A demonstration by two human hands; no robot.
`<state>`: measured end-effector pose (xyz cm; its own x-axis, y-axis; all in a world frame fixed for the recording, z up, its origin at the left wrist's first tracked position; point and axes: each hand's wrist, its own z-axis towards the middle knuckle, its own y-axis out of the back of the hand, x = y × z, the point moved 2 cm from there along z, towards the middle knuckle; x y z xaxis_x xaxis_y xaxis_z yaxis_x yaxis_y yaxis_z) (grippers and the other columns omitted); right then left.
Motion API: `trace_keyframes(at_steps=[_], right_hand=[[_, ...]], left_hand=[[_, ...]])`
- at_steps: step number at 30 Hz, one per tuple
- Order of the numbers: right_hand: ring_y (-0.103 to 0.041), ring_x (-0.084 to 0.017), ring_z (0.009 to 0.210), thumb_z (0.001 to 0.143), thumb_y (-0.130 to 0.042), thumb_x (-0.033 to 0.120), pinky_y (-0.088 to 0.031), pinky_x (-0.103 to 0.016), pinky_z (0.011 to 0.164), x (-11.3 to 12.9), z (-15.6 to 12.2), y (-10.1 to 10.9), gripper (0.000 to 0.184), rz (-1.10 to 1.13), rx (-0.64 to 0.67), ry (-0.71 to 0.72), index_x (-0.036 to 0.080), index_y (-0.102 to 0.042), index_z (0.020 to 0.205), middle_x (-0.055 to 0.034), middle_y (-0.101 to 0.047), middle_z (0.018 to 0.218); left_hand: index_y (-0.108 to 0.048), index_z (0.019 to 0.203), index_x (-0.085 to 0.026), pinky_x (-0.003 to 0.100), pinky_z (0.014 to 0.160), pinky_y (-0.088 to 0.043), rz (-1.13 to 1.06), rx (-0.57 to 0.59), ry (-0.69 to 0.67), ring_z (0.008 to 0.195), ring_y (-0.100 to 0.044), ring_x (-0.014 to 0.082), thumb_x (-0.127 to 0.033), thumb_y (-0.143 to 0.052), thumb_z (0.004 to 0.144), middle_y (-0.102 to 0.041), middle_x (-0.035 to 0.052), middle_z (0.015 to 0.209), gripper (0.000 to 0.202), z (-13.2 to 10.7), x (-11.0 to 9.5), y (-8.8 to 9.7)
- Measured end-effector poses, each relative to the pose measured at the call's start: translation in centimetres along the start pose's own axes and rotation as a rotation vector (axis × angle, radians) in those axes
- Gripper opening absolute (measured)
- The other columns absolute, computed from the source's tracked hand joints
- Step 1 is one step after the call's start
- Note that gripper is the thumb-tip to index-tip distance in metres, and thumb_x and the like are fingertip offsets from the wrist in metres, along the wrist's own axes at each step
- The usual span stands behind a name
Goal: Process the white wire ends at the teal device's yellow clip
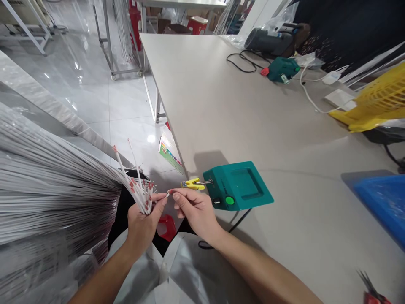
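Observation:
A small bundle of white wires (pixel 139 196) with reddish tips stands up out of my left hand (pixel 141 228), which is closed around it. Between that hand's thumb and forefinger pokes one short white wire end (pixel 168 195). My right hand (pixel 201 213) is closed in a pinch at the reddish tip of this same wire; the fingers partly cover it. Just right of my fingers, a yellow clip (pixel 193 184) is attached to a teal box (pixel 242 185) with a green button (pixel 229 200), at the table edge.
A thick mass of long white wires (pixel 57 173) lies to my left. On the table (pixel 215 97) are another teal box (pixel 281 69), a yellow fan (pixel 379 99), a blue tray (pixel 382 202) and a red-handled tool (pixel 373 291). A red stool (pixel 167 227) stands below.

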<state>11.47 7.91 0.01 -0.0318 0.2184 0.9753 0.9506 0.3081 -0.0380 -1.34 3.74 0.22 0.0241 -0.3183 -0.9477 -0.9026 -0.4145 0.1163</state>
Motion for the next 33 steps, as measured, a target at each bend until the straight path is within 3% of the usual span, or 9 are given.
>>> trace_keyframes(at_steps=[9,15,20,23,25,27,30,33], right_hand=[[-0.055,-0.011,0.056,0.079,-0.057,0.028,-0.046,-0.021,0.046,0.0,-0.2,0.2,0.015,-0.197,-0.034,0.199,0.017,-0.066,0.075,-0.0038,-0.063,0.069],[-0.056,-0.011,0.058,0.083,-0.05,0.026,-0.046,-0.021,0.051,0.0,-0.2,0.1,0.017,-0.314,-0.002,0.322,0.017,-0.063,0.076,-0.0031,-0.062,0.068],[-0.054,-0.009,0.051,0.084,-0.05,0.026,-0.045,-0.02,0.048,0.4,-0.2,0.3,0.017,-0.306,-0.035,0.284,0.016,-0.061,0.074,-0.0015,-0.059,0.064],[-0.054,-0.008,0.05,0.084,-0.051,0.026,-0.047,-0.02,0.048,1.2,-0.1,0.8,0.015,-0.265,-0.054,0.289,0.017,-0.061,0.09,-0.0019,-0.059,0.07],[-0.055,-0.008,0.055,0.081,-0.056,0.024,-0.049,-0.021,0.051,1.7,0.0,1.0,0.019,-0.307,0.012,0.362,0.019,-0.062,0.099,-0.0053,-0.061,0.084],[-0.057,-0.011,0.066,0.078,-0.061,0.021,-0.049,-0.021,0.054,2.2,0.2,1.1,0.018,-0.376,0.148,0.444,0.02,-0.065,0.095,-0.0071,-0.061,0.092],[-0.059,-0.013,0.078,0.078,-0.06,0.016,-0.049,-0.021,0.062,2.7,0.4,1.2,0.01,-0.424,0.311,0.524,0.019,-0.068,0.083,-0.0059,-0.062,0.085],[-0.059,-0.012,0.076,0.078,-0.061,0.013,-0.049,-0.023,0.068,2.9,0.5,1.2,0.01,-0.37,0.324,0.543,0.018,-0.069,0.079,-0.005,-0.062,0.081]], left_hand=[[-0.072,0.07,-0.018,0.026,0.06,-0.048,-0.022,0.072,0.01,0.063,-0.061,0.0178,-0.021,-0.072,0.061,-0.067,0.0017,0.063,0.009,-0.3,0.3,-0.4],[-0.066,0.069,-0.017,0.023,0.047,-0.04,-0.056,0.111,0.028,0.048,-0.052,0.0131,-0.03,-0.064,0.072,-0.045,-0.0047,0.041,0.013,-0.3,1.2,-0.1],[-0.062,0.068,-0.017,0.021,0.047,-0.036,0.0,0.143,0.011,0.049,-0.047,0.0102,-0.033,-0.059,0.076,-0.052,-0.0028,0.052,0.018,-0.2,1.6,0.2],[-0.061,0.068,-0.016,0.022,0.051,-0.039,0.045,0.152,-0.002,0.055,-0.05,0.0109,-0.032,-0.057,0.077,-0.057,-0.0009,0.059,0.018,-0.1,1.4,0.5],[-0.063,0.069,-0.016,0.022,0.055,-0.04,0.067,0.179,-0.034,0.058,-0.052,0.012,-0.03,-0.057,0.077,-0.059,0.0001,0.062,0.017,-0.1,1.1,0.6],[-0.065,0.072,-0.016,0.024,0.059,-0.042,0.08,0.262,-0.086,0.062,-0.053,0.0133,-0.027,-0.057,0.077,-0.061,0.001,0.065,0.015,-0.1,0.7,0.6],[-0.067,0.073,-0.016,0.025,0.063,-0.042,0.082,0.409,-0.14,0.064,-0.054,0.0144,-0.023,-0.057,0.077,-0.062,0.0016,0.065,0.014,0.2,0.2,0.8],[-0.066,0.066,-0.016,0.025,0.06,-0.04,0.007,0.49,-0.108,0.06,-0.051,0.0132,-0.025,-0.059,0.077,-0.061,0.0015,0.063,0.015,0.7,0.4,1.3]])
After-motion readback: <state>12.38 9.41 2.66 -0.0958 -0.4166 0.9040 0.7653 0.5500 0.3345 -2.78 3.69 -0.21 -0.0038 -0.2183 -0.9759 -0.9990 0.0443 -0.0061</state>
